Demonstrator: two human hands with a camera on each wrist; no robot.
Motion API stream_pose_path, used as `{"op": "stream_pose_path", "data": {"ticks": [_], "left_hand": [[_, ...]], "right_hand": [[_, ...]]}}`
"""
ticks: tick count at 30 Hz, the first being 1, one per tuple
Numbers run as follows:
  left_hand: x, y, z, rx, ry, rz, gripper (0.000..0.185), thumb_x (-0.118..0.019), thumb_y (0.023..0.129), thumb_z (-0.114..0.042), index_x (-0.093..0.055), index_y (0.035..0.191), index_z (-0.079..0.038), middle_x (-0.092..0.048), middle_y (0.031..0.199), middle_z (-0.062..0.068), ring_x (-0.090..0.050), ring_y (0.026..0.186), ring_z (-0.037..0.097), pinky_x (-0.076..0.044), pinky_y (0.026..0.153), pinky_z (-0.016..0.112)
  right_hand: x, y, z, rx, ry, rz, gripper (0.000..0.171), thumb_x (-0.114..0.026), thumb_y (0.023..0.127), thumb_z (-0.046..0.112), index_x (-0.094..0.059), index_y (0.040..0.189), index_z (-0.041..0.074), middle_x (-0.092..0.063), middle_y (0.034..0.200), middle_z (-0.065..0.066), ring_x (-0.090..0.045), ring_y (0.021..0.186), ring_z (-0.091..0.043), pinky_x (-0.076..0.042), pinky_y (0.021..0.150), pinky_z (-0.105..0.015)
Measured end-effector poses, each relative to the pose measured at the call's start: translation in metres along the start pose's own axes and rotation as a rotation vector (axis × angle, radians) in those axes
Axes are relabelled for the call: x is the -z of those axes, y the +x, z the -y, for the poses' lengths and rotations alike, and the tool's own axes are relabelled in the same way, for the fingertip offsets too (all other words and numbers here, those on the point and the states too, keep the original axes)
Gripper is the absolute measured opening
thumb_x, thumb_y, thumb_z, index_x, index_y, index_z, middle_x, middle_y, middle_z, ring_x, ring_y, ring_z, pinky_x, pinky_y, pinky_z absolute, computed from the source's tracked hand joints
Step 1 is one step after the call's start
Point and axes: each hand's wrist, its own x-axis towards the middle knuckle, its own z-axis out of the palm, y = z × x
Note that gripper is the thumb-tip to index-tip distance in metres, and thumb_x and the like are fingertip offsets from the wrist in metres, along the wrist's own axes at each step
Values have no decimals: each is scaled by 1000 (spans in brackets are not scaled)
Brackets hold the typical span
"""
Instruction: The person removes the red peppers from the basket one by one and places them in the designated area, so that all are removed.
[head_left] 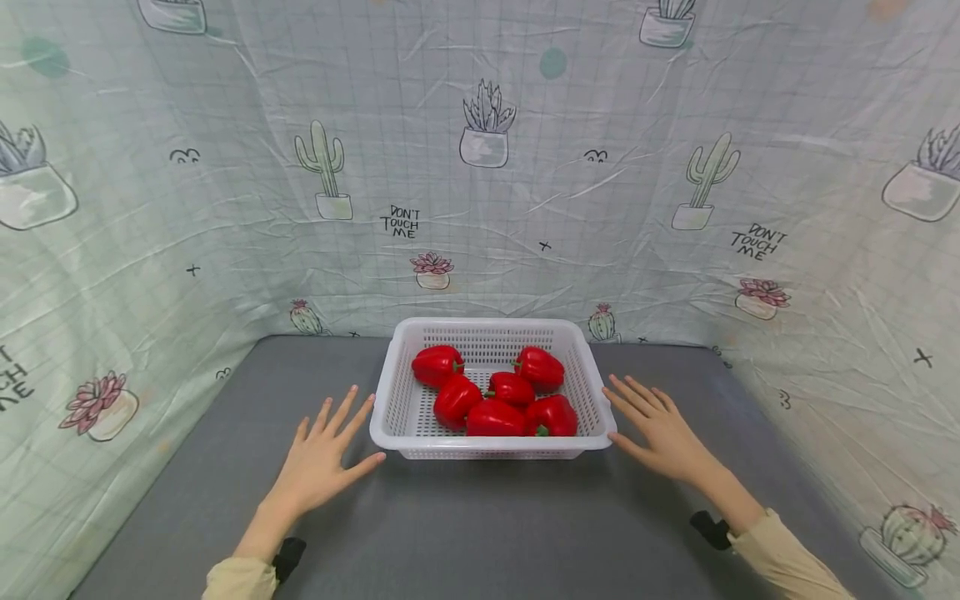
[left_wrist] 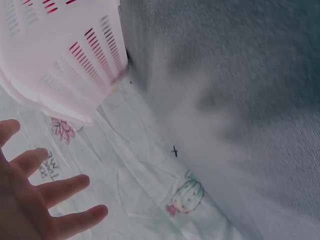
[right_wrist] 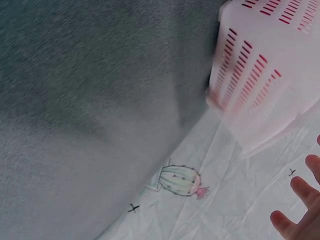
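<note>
- The white basket [head_left: 495,442] is placed upright on the table, between the two hands, and six red peppers [head_left: 457,402] can be counted inside it.
- The left hand [head_left: 318,467] is held beside the basket's left side, with the fingers spread apart and nothing gripped.
- The right hand [head_left: 663,433] is held in the same manner at the right side, also spread and without any object.
- It is judged that only the placing of the hands about the basket is in hand; for a firm hold, both sides would need to be reached and the fingers bent under the rim.
- Whether the rim is touched by the thumbs cannot be told; in the wrist views they are not shown.
- The lower parts of the front peppers are hidden by the rim.
- Around, the grey table [head_left: 495,517] and a cactus-printed cloth [head_left: 555,229] are seen; both sleeves [head_left: 787,554] are cut off.
</note>
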Motion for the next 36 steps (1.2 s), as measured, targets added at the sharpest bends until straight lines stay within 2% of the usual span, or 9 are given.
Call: {"op": "stream_pose_path", "data": {"ticks": [11, 18, 30, 36], "left_hand": [[-10, 12, -16, -1, 8, -5, 76, -51, 78, -60, -26, 141, -27, -22, 149, 7, -27, 128, 45, -23, 93, 67], [-18, 21, -25, -11, 22, -26, 77, -51, 78, -58, -31, 140, -17, -26, 147, 9, -30, 127, 44, -26, 93, 63], [-26, 38, -31, -25, 4, -53, 79, -52, 78, -57, -32, 139, -11, -23, 147, 13, -26, 129, 44, -25, 94, 63], [-29, 43, -30, 1, 10, -67, 89, -54, 73, -62, -31, 139, -7, -27, 146, 14, -32, 124, 43, -29, 92, 62]], "right_hand": [[-4, 13, 5, 48, 8, -14, 64, -69, 74, 33, -46, 131, 15, -36, 142, -10, -31, 128, -30, -27, 94, -54], [-7, 24, 6, 90, 4, -9, 58, -69, 73, 31, -51, 126, 15, -38, 140, -11, -32, 127, -31, -30, 93, -54], [-11, 46, 5, 123, 43, 73, 57, -69, 74, 32, -51, 126, 16, -37, 140, -12, -30, 127, -31, -27, 94, -55], [-11, 56, 8, 143, 79, 130, 63, -71, 70, 37, -50, 127, 18, -37, 140, -11, -31, 127, -30, -27, 95, -55]]}}
